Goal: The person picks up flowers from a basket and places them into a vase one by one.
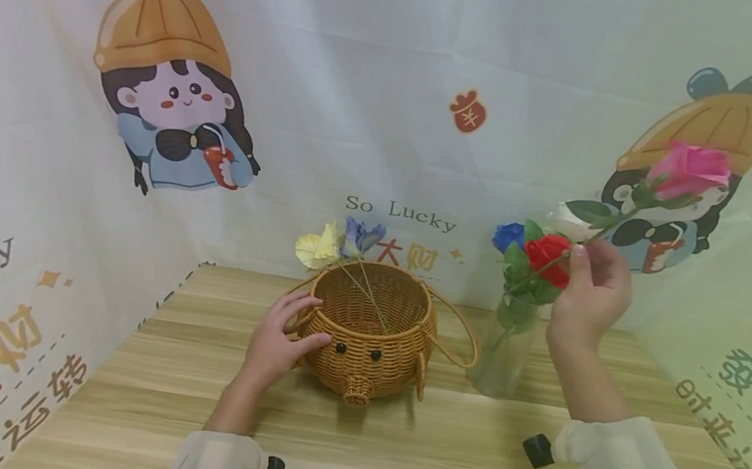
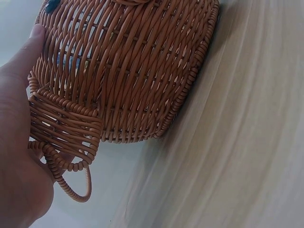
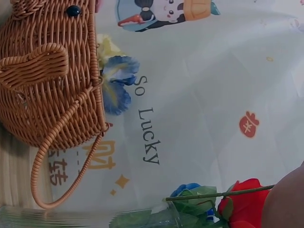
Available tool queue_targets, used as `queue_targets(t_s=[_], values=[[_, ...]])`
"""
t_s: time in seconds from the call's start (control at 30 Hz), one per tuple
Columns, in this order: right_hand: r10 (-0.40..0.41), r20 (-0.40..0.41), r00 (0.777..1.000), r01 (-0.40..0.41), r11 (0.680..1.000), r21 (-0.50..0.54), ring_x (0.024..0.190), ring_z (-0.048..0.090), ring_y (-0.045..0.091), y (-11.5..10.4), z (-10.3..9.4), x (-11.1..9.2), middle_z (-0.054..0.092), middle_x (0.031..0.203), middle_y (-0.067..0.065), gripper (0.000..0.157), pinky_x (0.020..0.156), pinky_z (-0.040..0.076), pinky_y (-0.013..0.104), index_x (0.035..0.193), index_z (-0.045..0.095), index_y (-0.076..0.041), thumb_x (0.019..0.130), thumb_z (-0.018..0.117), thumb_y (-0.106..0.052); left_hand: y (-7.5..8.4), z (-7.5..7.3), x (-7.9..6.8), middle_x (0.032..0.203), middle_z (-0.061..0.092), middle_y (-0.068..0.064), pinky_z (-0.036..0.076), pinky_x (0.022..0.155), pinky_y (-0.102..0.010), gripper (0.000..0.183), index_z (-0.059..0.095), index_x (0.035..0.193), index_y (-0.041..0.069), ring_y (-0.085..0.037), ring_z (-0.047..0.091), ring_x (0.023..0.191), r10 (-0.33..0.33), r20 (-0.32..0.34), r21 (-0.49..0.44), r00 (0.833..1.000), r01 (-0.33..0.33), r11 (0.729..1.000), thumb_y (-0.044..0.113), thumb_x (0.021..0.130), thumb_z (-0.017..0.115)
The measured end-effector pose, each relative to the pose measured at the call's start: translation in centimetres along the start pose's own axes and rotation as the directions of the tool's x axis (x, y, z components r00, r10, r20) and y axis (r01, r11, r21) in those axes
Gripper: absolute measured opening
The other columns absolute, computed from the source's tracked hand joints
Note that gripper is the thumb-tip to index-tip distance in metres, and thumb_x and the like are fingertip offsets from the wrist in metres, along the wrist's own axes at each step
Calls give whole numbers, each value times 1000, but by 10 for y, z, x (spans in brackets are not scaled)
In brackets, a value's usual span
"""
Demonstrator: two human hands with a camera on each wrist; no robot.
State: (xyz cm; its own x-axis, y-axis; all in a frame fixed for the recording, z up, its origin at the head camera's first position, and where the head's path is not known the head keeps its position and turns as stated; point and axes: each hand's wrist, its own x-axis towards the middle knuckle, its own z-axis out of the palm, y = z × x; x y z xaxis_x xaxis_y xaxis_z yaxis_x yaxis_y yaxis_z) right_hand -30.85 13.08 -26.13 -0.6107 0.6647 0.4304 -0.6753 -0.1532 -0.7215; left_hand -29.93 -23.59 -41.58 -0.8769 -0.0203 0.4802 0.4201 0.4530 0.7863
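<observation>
A wicker basket (image 1: pixel 395 368) with a pig's snout and black eyes stands on the table. My left hand (image 1: pixel 273 343) holds its left side, thumb on the front near one eye and fingers at the rim. My right hand (image 1: pixel 592 294) pinches the stem of a pink rose (image 1: pixel 693 171) between thumb and fingers, raised above a glass vase (image 1: pixel 503 365). The stem (image 3: pixel 204 195) slants down past the red rose (image 1: pixel 547 258); its lower end is near the vase mouth. A yellow flower (image 1: pixel 316 247) and a blue-purple flower (image 1: pixel 360 237) lean out of the basket.
In the vase, right of the basket, stand the red rose, a blue rose (image 1: pixel 509 236) and a white flower (image 1: pixel 568 222). The basket's looped handle (image 1: pixel 468 342) hangs toward the vase. A printed cloth (image 1: pixel 362 109) encloses the wooden table (image 1: pixel 406 462) at the back and sides.
</observation>
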Motion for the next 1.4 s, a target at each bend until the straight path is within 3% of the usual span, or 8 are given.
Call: queue_targets(t_s=[0.17, 0.27, 0.43, 0.6, 0.77, 0.93, 1.2, 1.4], values=[[-27, 8, 1000, 27, 998, 58, 88, 64, 15, -2, -1, -2, 65, 93, -2, 20, 81, 61, 20, 97, 72, -15, 97, 68, 4, 0, 1, -1, 157, 49, -14, 54, 109, -51, 54, 68, 135, 11, -41, 46, 147, 8, -10, 7, 1000, -8, 1000, 21, 86, 88], [-25, 12, 1000, 25, 998, 52, 92, 64, 16, -4, -3, -5, 67, 98, 1, 13, 83, 61, 20, 105, 73, -8, 98, 69, 2, 0, 1, 0, 157, 49, -13, 54, 110, -50, 54, 68, 135, 12, -40, 46, 147, 2, -12, 1, 1000, -2, 1000, 20, 85, 88], [-57, 15, 998, 56, 997, 59, 94, 65, 19, -6, -5, -6, 68, 102, 8, 16, 85, 61, 22, 113, 71, 1, 98, 68, 3, -1, 1, 1, 158, 48, -14, 53, 110, -50, 56, 67, 136, 12, -40, 44, 149, -3, -2, 4, 1000, 3, 1000, 21, 85, 89], [-83, 16, 996, 82, 994, 77, 92, 65, 18, -6, -6, -6, 69, 97, 4, 14, 83, 60, 21, 105, 74, -4, 97, 68, 5, -1, 1, 1, 159, 47, -13, 53, 111, -50, 55, 67, 136, 12, -40, 42, 150, -10, 0, 2, 1000, 10, 1000, 21, 85, 88], [-91, 43, 995, 92, 995, -23, 89, 65, 9, 1, -7, -9, 66, 91, -9, 23, 83, 57, 18, 97, 73, -17, 96, 69, 5, 1, 0, 0, 159, 47, -14, 53, 111, -50, 54, 67, 136, 11, -41, 43, 149, -9, -2, -7, 1000, 9, 1000, 20, 87, 87], [-130, 97, 987, 143, 979, -143, 92, 63, 4, 13, -8, -13, 66, 92, -16, 20, 82, 54, 14, 99, 75, -16, 97, 70, 2, 1, 1, 0, 159, 48, -15, 53, 110, -50, 54, 67, 136, 11, -41, 43, 149, -2, -2, -8, 1000, 2, 1000, 20, 86, 88], [-147, 123, 981, 171, 963, -209, 89, 62, 2, 23, -4, -10, 64, 90, -18, 7, 80, 52, 15, 102, 73, -6, 97, 71, -1, 0, 0, 1, 158, 49, -14, 53, 110, -49, 57, 67, 136, 11, -40, 45, 148, -3, -9, 8, 1000, 3, 1000, 19, 84, 89], [-73, 91, 993, 92, 972, -217, 89, 62, 7, 22, 1, -4, 66, 97, -6, 11, 79, 56, 16, 102, 72, -14, 100, 68, -4, 1, -1, 0, 158, 48, -13, 54, 110, -49, 58, 67, 136, 9, -40, 45, 148, -11, -1, -1, 1000, 11, 1000, 19, 84, 89]])
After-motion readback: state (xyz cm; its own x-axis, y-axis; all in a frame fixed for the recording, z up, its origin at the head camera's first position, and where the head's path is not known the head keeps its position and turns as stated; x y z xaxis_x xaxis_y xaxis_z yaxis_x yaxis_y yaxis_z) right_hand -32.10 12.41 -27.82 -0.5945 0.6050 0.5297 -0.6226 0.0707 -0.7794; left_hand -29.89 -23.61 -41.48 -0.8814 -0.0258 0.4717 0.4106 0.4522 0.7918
